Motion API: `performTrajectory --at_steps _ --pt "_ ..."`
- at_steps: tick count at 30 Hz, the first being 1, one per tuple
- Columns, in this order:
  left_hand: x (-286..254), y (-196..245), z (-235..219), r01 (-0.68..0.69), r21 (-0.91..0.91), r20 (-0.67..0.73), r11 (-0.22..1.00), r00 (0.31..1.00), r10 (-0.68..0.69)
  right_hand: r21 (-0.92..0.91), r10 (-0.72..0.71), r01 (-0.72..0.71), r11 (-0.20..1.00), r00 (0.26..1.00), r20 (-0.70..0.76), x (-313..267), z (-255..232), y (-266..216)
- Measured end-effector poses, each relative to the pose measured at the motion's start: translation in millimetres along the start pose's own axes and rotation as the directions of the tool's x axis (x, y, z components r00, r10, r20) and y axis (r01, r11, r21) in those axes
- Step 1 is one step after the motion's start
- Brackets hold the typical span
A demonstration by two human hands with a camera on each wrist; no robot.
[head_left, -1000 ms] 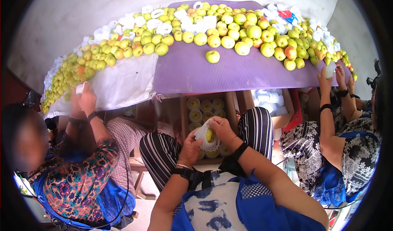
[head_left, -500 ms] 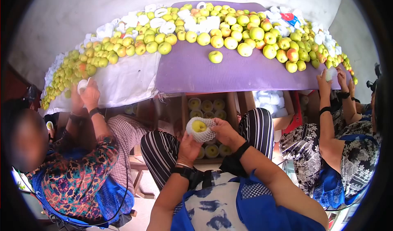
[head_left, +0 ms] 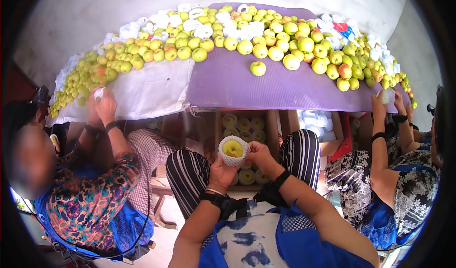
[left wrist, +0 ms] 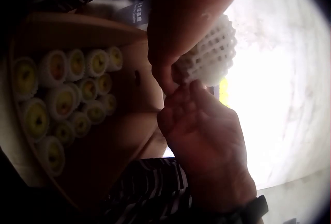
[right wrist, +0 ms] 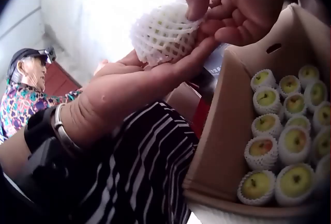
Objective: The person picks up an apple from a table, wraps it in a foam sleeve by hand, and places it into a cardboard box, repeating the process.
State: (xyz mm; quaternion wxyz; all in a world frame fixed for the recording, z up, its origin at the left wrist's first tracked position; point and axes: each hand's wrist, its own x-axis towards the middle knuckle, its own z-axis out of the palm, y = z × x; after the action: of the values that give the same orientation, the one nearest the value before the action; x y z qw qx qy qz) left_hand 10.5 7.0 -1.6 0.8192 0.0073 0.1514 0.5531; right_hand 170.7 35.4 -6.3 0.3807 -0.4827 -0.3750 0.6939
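Observation:
A yellow-green apple (head_left: 232, 148) sits inside a white foam net (head_left: 225, 158), its top showing through the opening. My left hand (head_left: 223, 173) cradles the net from below and from the left, palm up, as the right wrist view also shows with the left hand (right wrist: 124, 84) under the netted apple (right wrist: 166, 34). On the right side, my right hand (head_left: 264, 159) pinches the net's edge between thumb and fingers. In the left wrist view the right hand (left wrist: 207, 131) touches the net (left wrist: 212, 53) at its lower edge.
An open cardboard box (right wrist: 222, 131) between the knees holds rows of netted apples (right wrist: 266, 97). Beyond it, a purple mat (head_left: 285, 87) carries a long heap of loose apples (head_left: 290, 62) and white nets. People sit at left (head_left: 90, 197) and right (head_left: 403, 187).
The apple and net have turned so the apple's top faces up, with the net spread around it. My right hand has shifted from over the apple to the net's right edge.

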Motion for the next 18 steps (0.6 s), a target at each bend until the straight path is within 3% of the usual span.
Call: performTrajectory --at_steps 1,2,3,7,9,10,12,13,15,16,18 --pt "-0.6 -0.5 0.8 0.000 -0.001 -0.001 1.000 1.000 0.000 -0.001 0.001 -0.001 1.000 1.000 0.000 -1.4 0.6 1.8" --pt "-1.4 -1.0 1.7 0.000 0.038 -0.004 0.999 1.000 0.000 -0.271 -0.104 0.087 0.959 0.994 -0.047 -3.0 1.5 3.3" --pt "-2.2 -1.2 2.9 0.000 0.078 -0.008 0.997 1.000 0.001 -0.524 -0.216 0.152 0.838 0.974 -0.062 -4.1 1.8 4.0" --pt "0.0 1.2 -3.6 0.047 0.101 -0.011 0.994 0.999 -0.046 -0.620 -0.231 0.112 0.776 0.966 -0.115 -3.3 -3.9 -2.9" --pt "-2.2 0.6 -3.2 0.091 0.241 -0.170 0.966 0.984 -0.051 -0.489 -0.430 0.414 0.768 0.899 0.084 -5.2 -9.2 -14.5" --pt "-2.3 0.6 -2.4 0.093 0.239 -0.171 0.967 0.984 -0.053 -0.490 -0.429 0.411 0.768 0.900 0.083 -8.4 -8.5 -20.5" --pt "-2.2 1.1 -1.2 0.195 0.353 -0.245 0.915 0.963 -0.111 -0.592 -0.500 0.613 0.523 0.783 0.369 -15.5 -4.5 -29.6" --pt "-0.2 -0.6 -4.0 0.198 0.350 -0.247 0.916 0.962 -0.113 -0.593 -0.498 0.611 0.525 0.785 0.368 -17.4 -1.5 -27.3" --pt "4.4 -5.5 -10.1 0.223 0.425 -0.330 0.877 0.941 -0.079 -0.675 -0.473 0.626 0.389 0.765 0.437 -21.9 5.9 -20.6" --pt "4.1 -7.6 -10.7 0.225 0.423 -0.331 0.878 0.940 -0.081 -0.676 -0.472 0.625 0.391 0.767 0.435 -22.4 8.1 -20.0" --pt "2.2 -9.7 -6.4 0.208 0.479 -0.317 0.853 0.947 -0.052 -0.640 -0.392 0.549 0.537 0.835 0.387 -22.8 10.9 -20.1"
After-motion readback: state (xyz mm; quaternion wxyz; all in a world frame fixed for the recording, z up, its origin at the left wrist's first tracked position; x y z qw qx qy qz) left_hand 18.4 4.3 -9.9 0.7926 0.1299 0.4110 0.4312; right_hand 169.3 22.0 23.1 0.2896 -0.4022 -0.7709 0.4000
